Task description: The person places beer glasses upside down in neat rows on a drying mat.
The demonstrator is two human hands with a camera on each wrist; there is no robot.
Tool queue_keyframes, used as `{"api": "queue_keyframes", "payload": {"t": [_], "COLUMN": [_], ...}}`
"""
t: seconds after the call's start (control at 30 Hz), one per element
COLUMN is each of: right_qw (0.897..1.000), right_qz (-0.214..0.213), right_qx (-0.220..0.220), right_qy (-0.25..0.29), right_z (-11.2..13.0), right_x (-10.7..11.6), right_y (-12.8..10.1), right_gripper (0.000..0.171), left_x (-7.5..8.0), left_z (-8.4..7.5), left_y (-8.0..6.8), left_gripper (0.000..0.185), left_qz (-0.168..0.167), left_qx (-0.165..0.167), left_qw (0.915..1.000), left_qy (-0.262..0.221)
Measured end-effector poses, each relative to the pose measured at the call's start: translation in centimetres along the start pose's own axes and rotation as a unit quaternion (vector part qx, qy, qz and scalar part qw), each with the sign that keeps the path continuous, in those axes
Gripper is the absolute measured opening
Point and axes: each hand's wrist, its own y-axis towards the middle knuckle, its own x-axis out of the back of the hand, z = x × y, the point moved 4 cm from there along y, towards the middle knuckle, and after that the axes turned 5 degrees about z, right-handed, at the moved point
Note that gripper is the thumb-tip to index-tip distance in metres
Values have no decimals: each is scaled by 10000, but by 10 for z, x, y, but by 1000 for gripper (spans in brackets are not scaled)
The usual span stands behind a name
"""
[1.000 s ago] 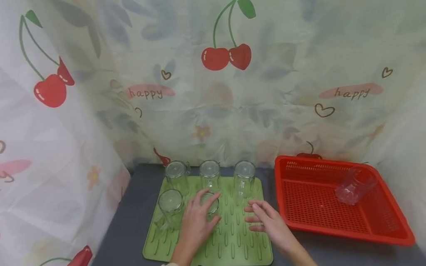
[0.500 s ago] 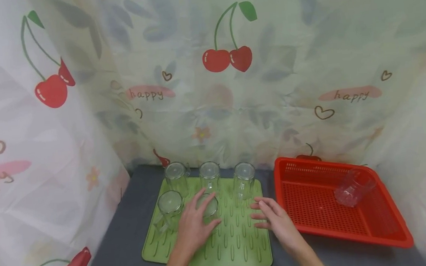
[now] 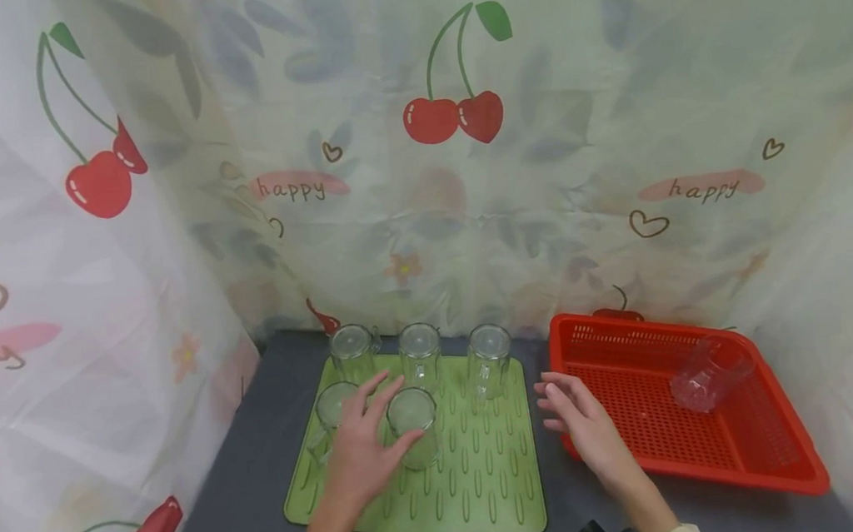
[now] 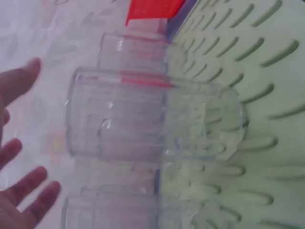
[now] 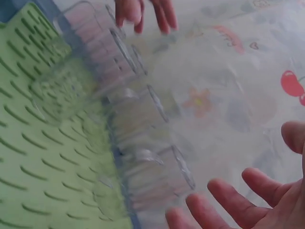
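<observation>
Several clear glass mugs stand upside down on a green ribbed drying mat. One mug sits in the front row, just right of my left hand. That hand hovers with spread fingers, partly covering the front-left mug. In the left wrist view a gap separates its fingers from the nearest mug. My right hand hangs in the air between the mat and a red plastic basket, fingers relaxed and holding nothing. Another clear mug lies on its side in the basket's right part.
Along the back of the mat stand a left mug, a middle mug and a right mug. Mat and basket rest on a dark grey tabletop. A cherry-print curtain encloses the back and sides.
My left hand has drawn back to the left, away from the front-row mug, now fully uncovered. My right hand has moved right, off the mat toward the basket.
</observation>
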Motion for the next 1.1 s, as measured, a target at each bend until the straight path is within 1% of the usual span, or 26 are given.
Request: {"api": "queue_keyframes", "payload": {"t": [0.1,0.13,0.2,0.3,0.37,0.47,0.6,0.77,0.87,0.93,1.0,1.1], "right_qw": [9989,9980,9965,9955,9949,9893,9722,9536,9418,9368,9344,9338], "right_qz": [-161,-221,-303,-356,-356,-415,-669,-847,-866,-828,-786,-717], "right_qx": [101,113,93,90,154,258,488,725,687,570,451,323], "right_qy": [-440,-582,-768,-875,-934,-1377,-2190,-2795,-3175,-3352,-3444,-3491], "right_z": [2,2,2,0,1,3,6,7,7,6,5,4], "right_x": [9,11,15,20,23,28,34,39,43,46,50,54], "right_y": [-1,-2,-2,-2,-1,1,2,3,5,6,7,8], "right_gripper": [53,54,57,60,63,69,72,77,83,87,89,92], "left_x": [11,14,21,29,34,40,44,44,44,43,41,36], "left_z": [6,8,13,22,29,41,56,72,82,88,94,104], "left_y": [-1,-1,-2,-4,-6,-9,-13,-19,-25,-28,-32,-37], "left_gripper": [87,88,88,86,88,96,107,117,121,123,124,124], "left_qz": [-447,-535,-660,-668,-600,-470,-265,-59,69,148,187,237], "left_qx": [-345,-416,-534,-522,-435,-254,57,541,839,1001,1096,1166], "left_qw": [9983,9976,9961,9957,9967,9982,9989,9969,9944,9921,9899,9873], "left_qy": [-106,-158,-258,-366,-329,-256,-385,-566,-639,-737,-880,-1053]}}
